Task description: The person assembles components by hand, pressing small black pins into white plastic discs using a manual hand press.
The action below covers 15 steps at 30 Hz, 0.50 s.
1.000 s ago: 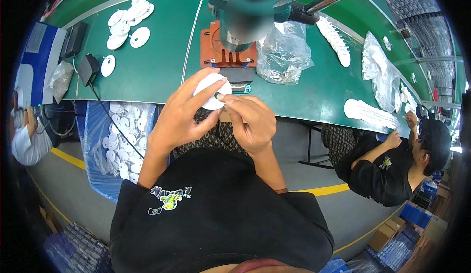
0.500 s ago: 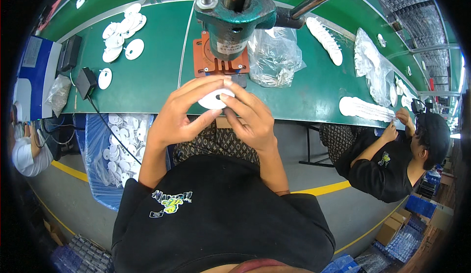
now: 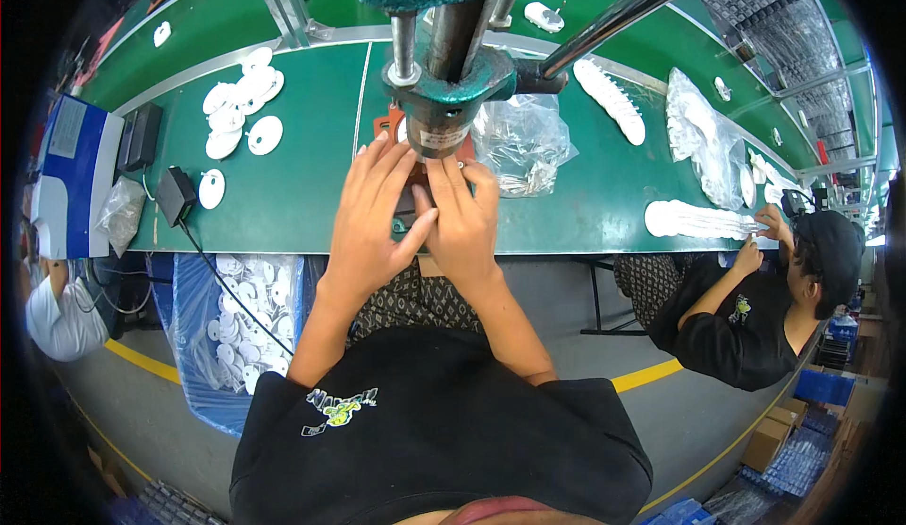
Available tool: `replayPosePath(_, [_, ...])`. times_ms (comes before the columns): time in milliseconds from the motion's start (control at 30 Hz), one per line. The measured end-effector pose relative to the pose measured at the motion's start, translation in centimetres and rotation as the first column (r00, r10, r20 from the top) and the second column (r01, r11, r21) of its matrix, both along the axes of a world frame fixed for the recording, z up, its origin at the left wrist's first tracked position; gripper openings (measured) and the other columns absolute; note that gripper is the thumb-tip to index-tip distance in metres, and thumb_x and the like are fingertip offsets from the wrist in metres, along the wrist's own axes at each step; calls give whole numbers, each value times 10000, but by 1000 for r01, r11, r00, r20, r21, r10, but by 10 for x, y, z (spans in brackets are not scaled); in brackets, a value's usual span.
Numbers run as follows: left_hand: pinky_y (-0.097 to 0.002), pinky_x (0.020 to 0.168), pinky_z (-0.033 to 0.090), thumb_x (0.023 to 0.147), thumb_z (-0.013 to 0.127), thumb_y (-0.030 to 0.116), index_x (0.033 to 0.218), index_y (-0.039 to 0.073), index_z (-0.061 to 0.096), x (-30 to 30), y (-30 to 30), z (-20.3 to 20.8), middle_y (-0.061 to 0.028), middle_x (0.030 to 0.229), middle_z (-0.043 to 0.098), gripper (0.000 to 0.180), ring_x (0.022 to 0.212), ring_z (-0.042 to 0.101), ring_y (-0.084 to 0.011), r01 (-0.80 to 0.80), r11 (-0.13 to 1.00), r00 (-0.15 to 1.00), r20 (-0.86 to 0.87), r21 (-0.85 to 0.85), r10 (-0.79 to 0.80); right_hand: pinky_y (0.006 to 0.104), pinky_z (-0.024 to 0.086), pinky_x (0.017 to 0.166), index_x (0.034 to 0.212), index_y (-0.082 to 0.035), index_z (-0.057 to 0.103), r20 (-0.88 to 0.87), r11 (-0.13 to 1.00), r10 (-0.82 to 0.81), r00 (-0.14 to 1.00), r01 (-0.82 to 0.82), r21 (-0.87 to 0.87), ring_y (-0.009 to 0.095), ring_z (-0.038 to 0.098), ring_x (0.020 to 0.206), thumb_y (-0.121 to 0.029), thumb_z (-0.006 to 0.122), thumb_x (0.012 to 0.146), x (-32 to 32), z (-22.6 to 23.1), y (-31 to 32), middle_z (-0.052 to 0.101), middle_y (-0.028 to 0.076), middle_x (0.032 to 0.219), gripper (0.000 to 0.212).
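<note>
Both my hands reach under the ram of a green hand press (image 3: 440, 115) at the table's front. A white disc shows only as a sliver (image 3: 401, 131) beside the ram; the rest is hidden by the press and my fingers. My left hand (image 3: 370, 218) has its fingers stretched forward to the disc's left side, its thumb bent inward. My right hand (image 3: 462, 223) meets it from the right, fingertips just below the ram. Both seem to hold the disc's edge, though the contact is hidden. The press's orange base plate (image 3: 382, 125) shows beside my left fingertips.
White discs (image 3: 243, 91) lie at the table's left. A clear bag of small metal parts (image 3: 524, 143) stands right of the press. A blue-lined bin (image 3: 203, 374) of white pieces is below left. The press lever (image 3: 642, 11) extends right. A co-worker (image 3: 755, 299) sits at right.
Both hands have moved forward from the table's front edge to under the press, taking the white disc along. The view has tilted, showing more of the press top.
</note>
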<state>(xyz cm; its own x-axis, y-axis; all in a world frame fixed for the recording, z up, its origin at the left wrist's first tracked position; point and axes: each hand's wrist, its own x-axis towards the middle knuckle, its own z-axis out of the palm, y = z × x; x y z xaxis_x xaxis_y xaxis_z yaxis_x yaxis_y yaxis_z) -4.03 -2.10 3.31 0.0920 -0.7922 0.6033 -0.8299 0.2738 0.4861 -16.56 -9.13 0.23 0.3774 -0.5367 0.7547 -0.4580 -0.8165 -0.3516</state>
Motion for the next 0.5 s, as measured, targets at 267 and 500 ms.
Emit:
replayPosePath(267, [-585, 1138, 267, 830, 734, 300, 1229, -50, 547, 3, -27, 2, -205, 1352, 471, 563, 1380, 345, -429, -45, 992, 994, 103, 115, 34, 458, 417, 1057, 1316, 88, 452, 312, 992, 36, 949, 4, -126, 415, 494, 1257, 40, 642, 783, -58, 84, -27, 466, 259, 1395, 568])
replayPosePath(500, [-490, 1152, 300, 834, 745, 271, 1302, 11, 525, -3, -33, -2, -213, 1372, 502, 579, 1313, 441, -400, -100, 995, 977, 192, 26, 93, 327, 328, 1127, 1494, -68, 354, 420, 968, 158, 894, -57, -243, 217, 491, 1302, -213, 497, 1016, -54, 280, -104, 509, 199, 1393, 520])
